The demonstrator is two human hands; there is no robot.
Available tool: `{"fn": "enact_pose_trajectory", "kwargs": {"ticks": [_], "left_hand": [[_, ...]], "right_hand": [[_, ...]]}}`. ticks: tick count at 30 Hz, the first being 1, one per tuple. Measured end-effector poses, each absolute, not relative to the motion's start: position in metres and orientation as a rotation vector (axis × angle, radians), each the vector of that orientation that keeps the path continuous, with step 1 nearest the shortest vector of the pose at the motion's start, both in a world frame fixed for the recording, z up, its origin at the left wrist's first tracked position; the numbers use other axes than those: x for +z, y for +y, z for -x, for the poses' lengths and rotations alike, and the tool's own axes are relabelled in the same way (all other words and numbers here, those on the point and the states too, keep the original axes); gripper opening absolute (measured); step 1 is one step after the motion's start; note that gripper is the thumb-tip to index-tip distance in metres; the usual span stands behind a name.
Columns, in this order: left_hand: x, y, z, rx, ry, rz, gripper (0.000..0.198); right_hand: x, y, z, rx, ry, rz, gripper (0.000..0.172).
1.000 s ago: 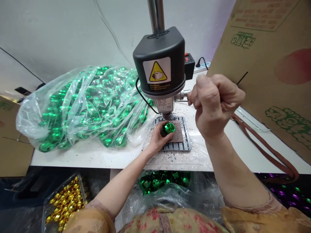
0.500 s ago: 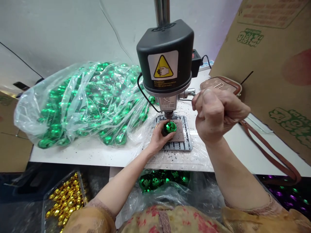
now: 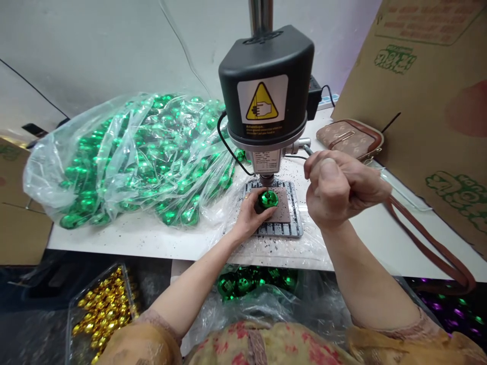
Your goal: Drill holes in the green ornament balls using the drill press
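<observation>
A shiny green ball (image 3: 270, 198) rests on a brown pad (image 3: 282, 213) over the slotted metal base (image 3: 297, 225) of a black drill press (image 3: 266, 76). My left hand (image 3: 251, 215) grips the ball from its left side, thumb in front and fingers behind. The drill's tip (image 3: 267, 181) is directly over the ball and seems to meet its top. At the right, my right hand (image 3: 337, 187) is closed around the end of the press's lever (image 3: 306, 148); most of the lever is hidden by the fingers.
A clear plastic bag (image 3: 129, 162) full of green balls fills the table's left. At the right are a patterned pouch (image 3: 350, 138) with a brown strap and a large carton (image 3: 429, 101). Below the edge sit green balls (image 3: 254, 281) and a tub of gold balls (image 3: 104, 309).
My right hand has lowered slightly with the lever, uncovering more of the pouch. The drill tip is lower against the ball. The view has shifted a little; my left hand keeps its grip.
</observation>
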State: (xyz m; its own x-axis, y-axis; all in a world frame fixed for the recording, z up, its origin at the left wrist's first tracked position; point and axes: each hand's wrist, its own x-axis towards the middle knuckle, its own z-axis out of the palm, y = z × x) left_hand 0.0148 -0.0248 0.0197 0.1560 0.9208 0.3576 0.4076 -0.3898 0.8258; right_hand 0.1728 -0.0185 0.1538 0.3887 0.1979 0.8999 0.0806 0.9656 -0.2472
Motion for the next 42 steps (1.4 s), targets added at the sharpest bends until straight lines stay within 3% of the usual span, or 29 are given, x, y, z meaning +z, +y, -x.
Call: {"fn": "enact_pose_trajectory", "kwargs": {"ticks": [8,13,19,25,29,36,39,42], "left_hand": [[0.021,-0.028,-0.016,1.185,1.250,-1.803,0.050],[0.024,-0.028,-0.019,1.187,1.248,-1.683,0.053],[0.031,-0.074,-0.008,1.301,1.384,-1.935,0.045],[0.000,-0.165,0.036,0.644,0.813,-2.624,0.038],[-0.027,-0.192,0.052,0.367,0.881,-2.550,0.058],[-0.029,-0.197,0.025,0.458,0.756,-2.514,0.045],[-0.014,-0.178,0.031,0.761,0.605,-2.633,0.027],[0.009,-0.124,0.048,1.160,0.928,-2.573,0.026]], "right_hand": [[0.143,-0.017,-0.174,-0.001,-1.219,0.232,0.050],[0.174,-0.018,-0.170,0.168,-1.083,0.361,0.054],[0.206,-0.009,-0.172,0.303,-1.092,0.347,0.044],[0.203,-0.007,-0.171,0.333,-1.071,0.253,0.041],[0.203,-0.006,-0.170,0.332,-1.049,0.232,0.042],[0.201,-0.009,-0.173,0.304,-1.070,0.339,0.049],[0.199,-0.011,-0.174,0.318,-1.071,0.335,0.044],[0.197,-0.014,-0.174,0.325,-1.075,0.332,0.042]]}}
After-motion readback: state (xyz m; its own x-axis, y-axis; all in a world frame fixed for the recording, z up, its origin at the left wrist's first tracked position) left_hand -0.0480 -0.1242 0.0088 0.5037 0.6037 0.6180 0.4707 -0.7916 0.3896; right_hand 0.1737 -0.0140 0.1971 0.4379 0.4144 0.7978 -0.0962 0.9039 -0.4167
